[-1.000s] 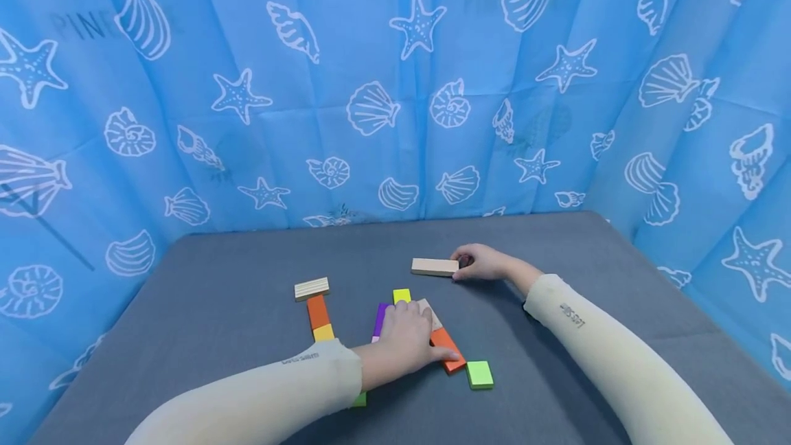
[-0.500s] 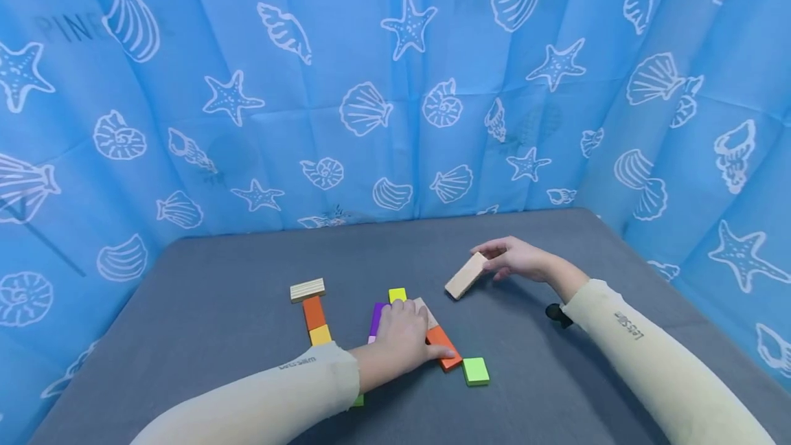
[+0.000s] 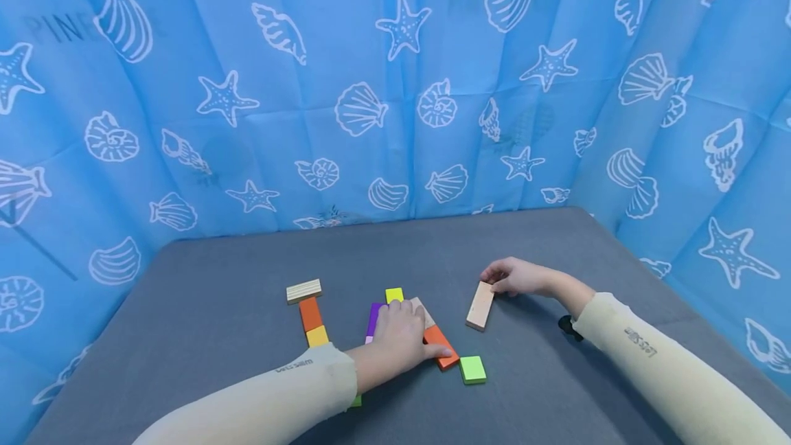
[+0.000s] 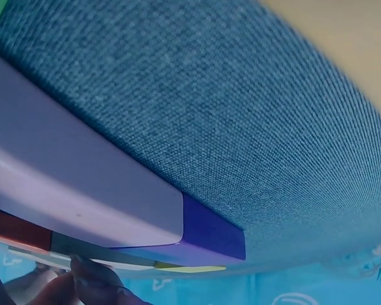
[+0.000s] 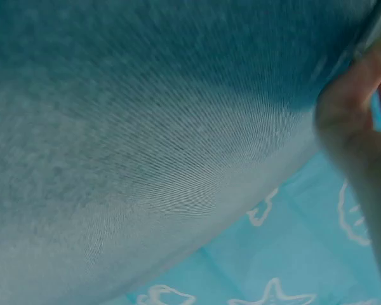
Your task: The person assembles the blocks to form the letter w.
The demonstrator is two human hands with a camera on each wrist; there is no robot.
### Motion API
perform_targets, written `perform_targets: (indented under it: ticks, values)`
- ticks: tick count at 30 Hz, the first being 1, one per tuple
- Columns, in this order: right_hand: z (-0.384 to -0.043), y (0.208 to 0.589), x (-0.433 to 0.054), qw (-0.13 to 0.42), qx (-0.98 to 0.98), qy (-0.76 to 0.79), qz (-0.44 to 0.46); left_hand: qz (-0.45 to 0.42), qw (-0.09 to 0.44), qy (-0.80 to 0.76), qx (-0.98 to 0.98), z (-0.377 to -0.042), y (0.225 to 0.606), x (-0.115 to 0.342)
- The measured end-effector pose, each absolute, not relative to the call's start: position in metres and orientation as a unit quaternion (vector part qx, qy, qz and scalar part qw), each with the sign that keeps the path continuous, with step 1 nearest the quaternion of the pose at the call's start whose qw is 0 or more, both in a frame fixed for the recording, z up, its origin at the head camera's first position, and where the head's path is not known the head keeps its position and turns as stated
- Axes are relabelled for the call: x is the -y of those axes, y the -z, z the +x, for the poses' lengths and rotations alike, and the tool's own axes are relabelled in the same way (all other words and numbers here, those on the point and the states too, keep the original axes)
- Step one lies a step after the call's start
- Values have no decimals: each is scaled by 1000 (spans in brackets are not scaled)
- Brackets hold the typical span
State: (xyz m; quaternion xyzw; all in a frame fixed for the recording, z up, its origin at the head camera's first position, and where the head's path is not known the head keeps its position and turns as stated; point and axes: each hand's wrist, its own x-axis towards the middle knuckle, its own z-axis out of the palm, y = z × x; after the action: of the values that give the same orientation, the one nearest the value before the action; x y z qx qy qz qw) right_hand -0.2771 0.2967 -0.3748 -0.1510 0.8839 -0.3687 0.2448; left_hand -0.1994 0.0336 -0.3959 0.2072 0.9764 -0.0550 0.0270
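In the head view my right hand (image 3: 518,276) pinches the far end of a plain wooden block (image 3: 480,306), which points toward me at the right of the layout. My left hand (image 3: 398,335) rests over a group of coloured blocks, thumb on an orange block (image 3: 442,347). Around that hand show a purple block (image 3: 373,320), a yellow block (image 3: 394,294) and a plain wooden block (image 3: 421,312) touching the orange one. A bright green block (image 3: 472,369) lies by the orange block's near end. From the left wrist, a pale lilac block (image 4: 82,165) meets the purple one.
At the left, a ridged wooden block (image 3: 303,291), a red-orange block (image 3: 310,314) and an amber block (image 3: 318,336) form a line running under the left sleeve (image 3: 272,390). A grey cloth covers the table (image 3: 235,280). A blue shell-print curtain (image 3: 346,136) hangs behind.
The right hand has moved rightward and turned the plain wooden block from lying crosswise to pointing toward me. The left hand stays over the blocks; the whole head view has shifted slightly.
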Motion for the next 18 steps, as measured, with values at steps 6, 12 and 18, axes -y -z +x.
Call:
perform_targets:
  ticks: [6, 12, 18]
  values:
    - [-255, 379, -288, 169, -924, 307, -154, 205, 28, 58, -977, -198, 396, -35]
    - [-232, 383, -279, 143, -944, 263, -139, 203, 24, 65, -977, -198, 395, -37]
    - [-226, 382, -275, 145, -947, 251, -139, 201, 23, 71, -977, -198, 395, -36]
